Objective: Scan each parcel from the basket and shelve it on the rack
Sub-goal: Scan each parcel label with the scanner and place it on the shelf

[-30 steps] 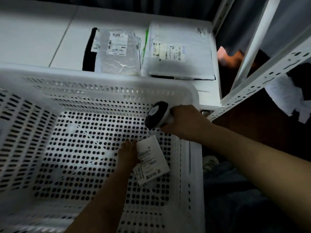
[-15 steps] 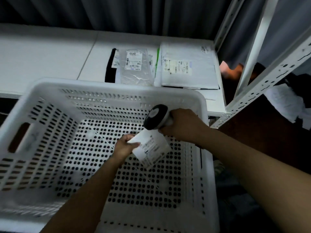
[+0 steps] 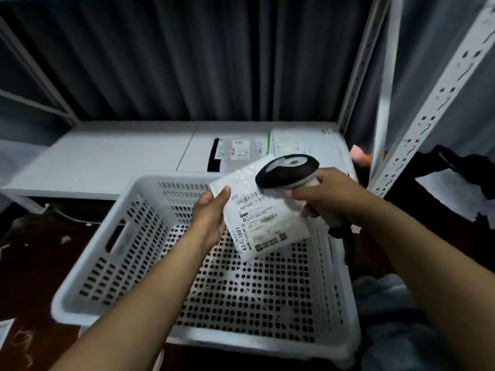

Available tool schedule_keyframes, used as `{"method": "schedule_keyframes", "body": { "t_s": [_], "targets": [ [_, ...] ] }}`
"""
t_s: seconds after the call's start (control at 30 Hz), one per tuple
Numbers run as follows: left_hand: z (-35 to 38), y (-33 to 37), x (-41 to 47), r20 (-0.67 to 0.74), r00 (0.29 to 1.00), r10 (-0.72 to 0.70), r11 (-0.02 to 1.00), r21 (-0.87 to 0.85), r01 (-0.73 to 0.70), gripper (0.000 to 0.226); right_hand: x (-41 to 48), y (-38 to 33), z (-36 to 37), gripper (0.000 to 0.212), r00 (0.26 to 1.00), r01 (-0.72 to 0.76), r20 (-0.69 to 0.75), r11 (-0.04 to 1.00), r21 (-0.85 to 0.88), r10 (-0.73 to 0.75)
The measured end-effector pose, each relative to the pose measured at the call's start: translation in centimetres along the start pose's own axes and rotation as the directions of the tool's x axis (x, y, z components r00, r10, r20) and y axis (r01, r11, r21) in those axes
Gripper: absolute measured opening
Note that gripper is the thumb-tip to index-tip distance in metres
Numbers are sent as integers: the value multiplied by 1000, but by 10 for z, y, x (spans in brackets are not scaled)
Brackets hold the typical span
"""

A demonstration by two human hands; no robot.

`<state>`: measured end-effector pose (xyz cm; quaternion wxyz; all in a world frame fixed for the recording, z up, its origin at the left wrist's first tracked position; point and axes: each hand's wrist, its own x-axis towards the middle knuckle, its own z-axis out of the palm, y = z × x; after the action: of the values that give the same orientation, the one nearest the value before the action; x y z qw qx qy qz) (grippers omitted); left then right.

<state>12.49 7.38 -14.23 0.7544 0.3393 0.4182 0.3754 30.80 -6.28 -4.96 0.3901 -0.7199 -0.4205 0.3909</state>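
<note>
Head view, close, angled down over basket (image 3: 139, 263)

A low white shelf (image 3: 120, 162) of the rack carries two flat parcels side by side at its right end: a clear bag (image 3: 238, 152) and, just right of it, a white mailer (image 3: 302, 145).

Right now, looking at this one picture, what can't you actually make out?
- Head view: the labels on the two shelved parcels are blurred and too small to read.
- The scanner covers the top right of the held parcel.
- The scanner's window faces away, so no beam shows.
- The left hand hides the parcel's left edge; its fingers are behind.
- The basket shows no other parcel, but the near wall hides a strip of floor.
</note>
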Motion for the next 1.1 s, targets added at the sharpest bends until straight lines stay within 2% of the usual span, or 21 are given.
{"method": "schedule_keyframes", "body": {
  "t_s": [0.1, 0.2, 0.3, 0.37, 0.43, 0.53, 0.67, 0.87, 1.1],
  "targets": [
    [20, 26, -25, 30, 1000, 9, 996, -94, -6, 14, -20, -13, -2, 18, 995, -1, 96, 990, 144, -13],
    [36, 55, -52, 107, 993, 51, 997, -64, -44, 18, -31, -21, 1, 20, 999, 38, 27, 981, 192, -44],
    [43, 69, -78, 189, 981, 49, 977, 194, -86, 34, -39, -32, -1, 21, 991, 97, -111, 954, 283, -68],
    [43, 68, -86, 180, 981, 70, 929, 347, -130, 36, -41, -36, 0, 24, 984, 125, -162, 923, 363, -69],
    [43, 65, -88, 135, 980, 143, 893, 409, -187, 32, -41, -36, 1, 25, 981, 134, -187, 898, 418, -59],
    [40, 62, -80, 23, 944, 330, 802, 520, -293, 26, -38, -32, -2, 18, 973, 135, -228, 905, 404, -43],
    [34, 57, -65, -65, 889, 453, 752, 564, -342, 25, -36, -30, -20, 14, 973, 158, -219, 888, 432, -67],
    [32, 46, -44, -131, 874, 469, 756, 570, -321, 26, -28, -30, -32, 15, 978, 148, -197, 905, 399, -73],
    [41, 36, -32, -72, 892, 447, 744, 584, -326, 32, -22, -24, -40, 15, 976, 151, -200, 927, 344, -85]
  ]
}}
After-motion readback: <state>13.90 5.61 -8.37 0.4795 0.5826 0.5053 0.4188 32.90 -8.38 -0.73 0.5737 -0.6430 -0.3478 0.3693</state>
